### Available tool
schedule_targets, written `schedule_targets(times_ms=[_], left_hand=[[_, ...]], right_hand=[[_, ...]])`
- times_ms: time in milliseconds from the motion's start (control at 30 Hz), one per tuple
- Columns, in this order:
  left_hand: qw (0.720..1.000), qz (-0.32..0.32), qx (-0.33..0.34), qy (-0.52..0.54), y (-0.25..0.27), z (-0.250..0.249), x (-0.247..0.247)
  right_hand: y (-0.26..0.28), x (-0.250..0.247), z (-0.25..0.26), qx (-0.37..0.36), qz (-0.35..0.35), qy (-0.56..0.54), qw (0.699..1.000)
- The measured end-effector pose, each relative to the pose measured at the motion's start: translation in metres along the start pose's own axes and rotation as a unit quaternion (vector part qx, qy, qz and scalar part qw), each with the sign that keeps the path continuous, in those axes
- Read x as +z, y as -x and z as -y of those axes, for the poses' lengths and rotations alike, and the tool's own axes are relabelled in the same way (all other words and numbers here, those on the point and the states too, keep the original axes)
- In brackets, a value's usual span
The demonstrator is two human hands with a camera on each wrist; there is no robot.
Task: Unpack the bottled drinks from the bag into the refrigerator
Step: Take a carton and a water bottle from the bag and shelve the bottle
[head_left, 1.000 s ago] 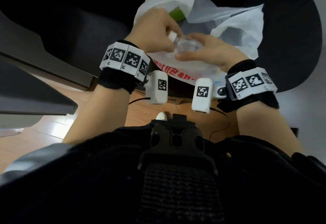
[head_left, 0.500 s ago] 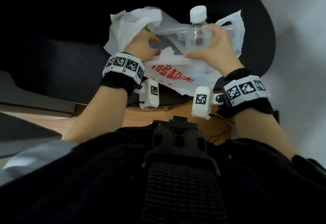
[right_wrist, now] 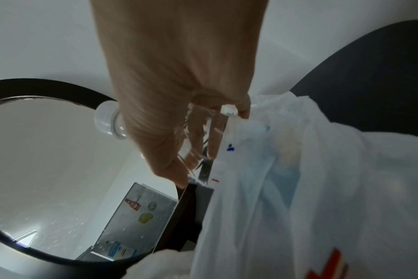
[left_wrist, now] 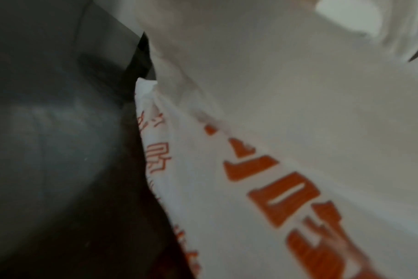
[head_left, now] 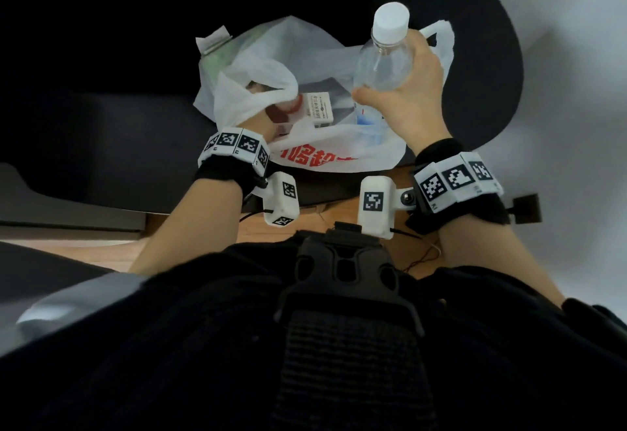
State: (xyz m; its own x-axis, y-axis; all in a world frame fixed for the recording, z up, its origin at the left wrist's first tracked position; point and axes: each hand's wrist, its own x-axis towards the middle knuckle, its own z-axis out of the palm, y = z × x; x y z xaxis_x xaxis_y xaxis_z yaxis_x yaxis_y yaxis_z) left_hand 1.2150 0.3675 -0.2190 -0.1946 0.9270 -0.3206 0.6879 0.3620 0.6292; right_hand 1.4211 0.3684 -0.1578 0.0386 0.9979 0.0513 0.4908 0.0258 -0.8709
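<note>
A white plastic bag (head_left: pixel 339 155) with red lettering lies open on a dark surface. My right hand (head_left: pixel 390 69) grips a clear water bottle (head_left: pixel 375 53) with a white cap (head_left: pixel 390 21) and holds it upright, its lower part still in the bag's mouth. The right wrist view shows my fingers (right_wrist: pixel 179 113) wrapped round that bottle, its cap (right_wrist: pixel 105 120) to the left and the bag (right_wrist: pixel 322 188) below. My left hand (head_left: pixel 261 121) sits at the bag's left side under a loop of plastic that hides its fingers. Beside it in the bag lie a reddish item (head_left: pixel 288 109) and a white label (head_left: pixel 319 108). The left wrist view shows only the bag (left_wrist: pixel 298 113).
The bag sits on a dark rounded seat or table (head_left: pixel 492 74) against a white wall (head_left: pixel 576 57). Dark furniture (head_left: pixel 84 125) fills the left. Wooden floor (head_left: pixel 254 237) shows below the wrists. A grey panel with stickers (right_wrist: pixel 141 213) appears in the right wrist view.
My right hand has lifted the bottle higher out of the bag. The left hand has let go of the bottle and moved down into the bag's left side.
</note>
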Motion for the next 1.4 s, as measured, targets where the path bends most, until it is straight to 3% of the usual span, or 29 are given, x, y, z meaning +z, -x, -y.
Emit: schedule_targets(times_ms=[133, 333, 467, 633, 867, 1000, 1100, 1267, 1400], left_hand=[[1.0, -0.002, 0.02, 0.003, 0.007, -0.022, -0.018], [0.984, -0.022, 0.169, 0.049, 0.019, -0.055, -0.047], [0.948, -0.054, 0.287, 0.129, 0.035, -0.065, -0.077], [0.896, -0.125, 0.33, 0.269, 0.059, -0.072, -0.103], [0.825, -0.144, 0.26, 0.481, 0.124, -0.067, -0.12], [0.797, -0.192, 0.211, 0.532, 0.174, -0.048, -0.123], [0.804, -0.232, 0.183, 0.516, 0.217, -0.031, -0.129], [0.845, -0.28, 0.132, 0.435, 0.276, 0.009, -0.142], [0.841, -0.335, 0.093, 0.413, 0.32, 0.052, -0.149]], right_hand=[[0.005, 0.013, 0.007, 0.001, -0.019, -0.006, 1.0], [0.005, 0.016, 0.031, -0.031, -0.082, -0.032, 0.996], [0.006, 0.011, 0.048, -0.081, -0.104, -0.043, 0.99], [0.018, 0.005, 0.079, -0.141, -0.119, -0.07, 0.98], [0.055, -0.005, 0.136, -0.266, -0.08, -0.108, 0.955], [0.087, -0.002, 0.151, -0.337, -0.044, -0.142, 0.93], [0.115, 0.008, 0.164, -0.38, 0.007, -0.158, 0.911], [0.166, 0.036, 0.186, -0.409, 0.129, -0.161, 0.889], [0.211, 0.072, 0.197, -0.401, 0.214, -0.154, 0.878]])
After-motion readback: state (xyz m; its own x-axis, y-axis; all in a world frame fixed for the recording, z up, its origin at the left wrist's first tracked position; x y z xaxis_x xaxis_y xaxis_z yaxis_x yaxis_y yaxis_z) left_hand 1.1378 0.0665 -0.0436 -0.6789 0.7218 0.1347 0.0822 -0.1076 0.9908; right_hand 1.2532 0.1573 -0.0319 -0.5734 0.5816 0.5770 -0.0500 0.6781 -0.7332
